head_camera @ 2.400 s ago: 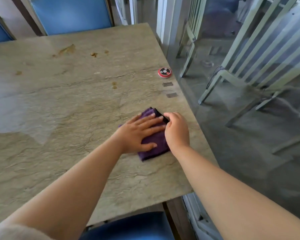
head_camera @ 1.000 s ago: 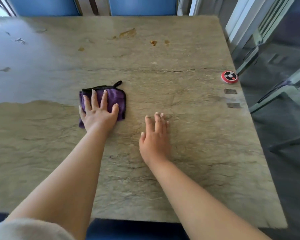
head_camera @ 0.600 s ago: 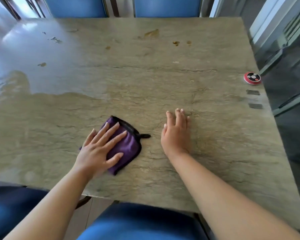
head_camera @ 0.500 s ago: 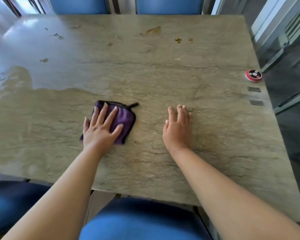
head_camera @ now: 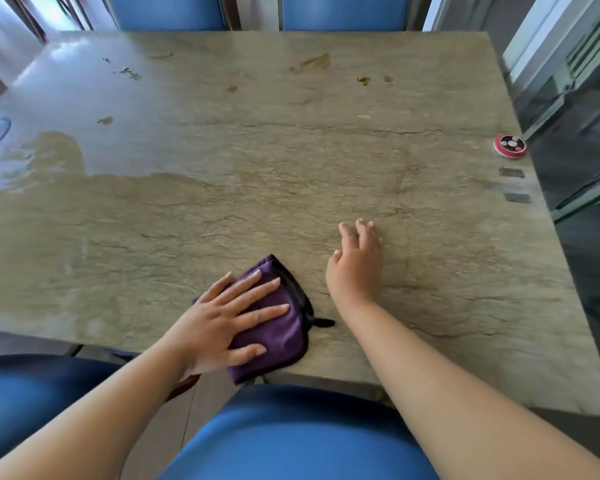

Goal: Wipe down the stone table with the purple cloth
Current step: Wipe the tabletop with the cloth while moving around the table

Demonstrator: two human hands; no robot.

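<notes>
A: Where is the purple cloth (head_camera: 276, 327) sitting?

B: It is lying folded at the near edge of the stone table (head_camera: 291, 174), with its lower corner reaching the rim. The left hand (head_camera: 222, 320) is pressing flat on it, fingers straight and spread, curled round nothing.

A: And the other one?

B: The right hand (head_camera: 355, 265) is resting palm down on bare stone just right of the cloth, fingers relaxed and close together, holding nothing.

A: Is anything else showing on the top?

B: Brownish stains (head_camera: 314, 60) are dotting the far side, and a shiny patch, possibly wet, is spreading over the left part. A red and black round disc (head_camera: 510, 145) is sitting near the right edge, with two small dark rectangles (head_camera: 515, 185) just below it. Blue chairs (head_camera: 343, 12) are standing at the far side, and a blue seat (head_camera: 291, 434) is showing under the near edge.
</notes>
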